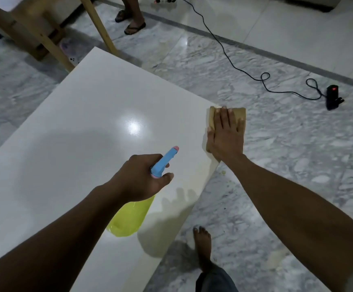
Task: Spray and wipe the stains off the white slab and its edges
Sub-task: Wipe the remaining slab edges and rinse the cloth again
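Two bare forearms reach out low over the slab (65, 133), and a bare foot (203, 247) stands on the marble floor (276, 154) just off its right edge. The left hand (141, 178) is clenched round the neck of the bottle (129, 218), which has a yellow body and a blue head and is held over the slab's near right part. The nozzle aims at a faint yellowish stain (194, 178) along that edge.

The right hand (226, 135) lies flat with its fingers straight, pressing a tan cloth (242, 113) onto the right edge, and the cloth hangs partly past it. Small yellow drips (223, 172) dot the floor beside that wrist.

Farther off, a black cable (224, 53) snakes across the floor to a black adapter (332, 98) with a red light. At the far corner stand wooden legs (99, 24), and behind them are someone's sandalled feet (134, 27).
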Demonstrator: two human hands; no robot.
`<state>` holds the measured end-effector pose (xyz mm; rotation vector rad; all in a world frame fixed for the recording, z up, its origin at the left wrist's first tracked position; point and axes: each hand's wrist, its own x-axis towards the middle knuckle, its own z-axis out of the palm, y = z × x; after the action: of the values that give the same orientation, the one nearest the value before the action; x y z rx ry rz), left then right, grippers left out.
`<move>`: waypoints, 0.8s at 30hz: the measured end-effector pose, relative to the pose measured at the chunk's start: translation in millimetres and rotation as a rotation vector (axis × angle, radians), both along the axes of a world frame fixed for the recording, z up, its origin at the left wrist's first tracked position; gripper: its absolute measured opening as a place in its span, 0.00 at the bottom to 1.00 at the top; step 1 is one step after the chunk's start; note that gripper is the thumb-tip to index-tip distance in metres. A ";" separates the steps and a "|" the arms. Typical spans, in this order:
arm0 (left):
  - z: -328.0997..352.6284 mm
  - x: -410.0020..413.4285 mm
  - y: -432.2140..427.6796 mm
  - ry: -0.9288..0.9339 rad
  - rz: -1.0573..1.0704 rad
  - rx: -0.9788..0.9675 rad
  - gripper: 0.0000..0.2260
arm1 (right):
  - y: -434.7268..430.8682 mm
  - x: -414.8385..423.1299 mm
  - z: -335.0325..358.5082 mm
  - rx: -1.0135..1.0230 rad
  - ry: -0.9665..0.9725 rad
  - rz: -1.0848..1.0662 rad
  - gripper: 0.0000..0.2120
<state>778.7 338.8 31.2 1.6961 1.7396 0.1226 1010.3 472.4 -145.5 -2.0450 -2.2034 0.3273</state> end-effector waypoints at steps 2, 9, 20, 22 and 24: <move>2.3 -1.9 -3.3 0.004 0.015 0.009 0.18 | -15.8 -6.0 -1.0 0.007 -0.006 0.017 0.32; 0.4 -17.6 -50.5 0.008 0.049 -0.011 0.17 | -83.2 -39.4 -2.6 0.037 -0.003 0.070 0.32; 10.7 -99.8 -196.9 0.009 0.123 -0.011 0.13 | -231.9 -113.2 -9.1 0.024 0.001 0.111 0.31; 12.4 -121.9 -237.3 -0.002 0.130 0.003 0.12 | -273.7 -135.6 -9.6 0.046 -0.002 0.117 0.31; 13.6 -139.8 -274.2 -0.010 0.140 0.014 0.12 | -313.1 -155.8 -9.7 0.053 0.006 0.126 0.31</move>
<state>638.9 64.6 44.7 1.5796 1.8531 0.2063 854.5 159.4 -155.1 -1.8816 -2.3166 0.2828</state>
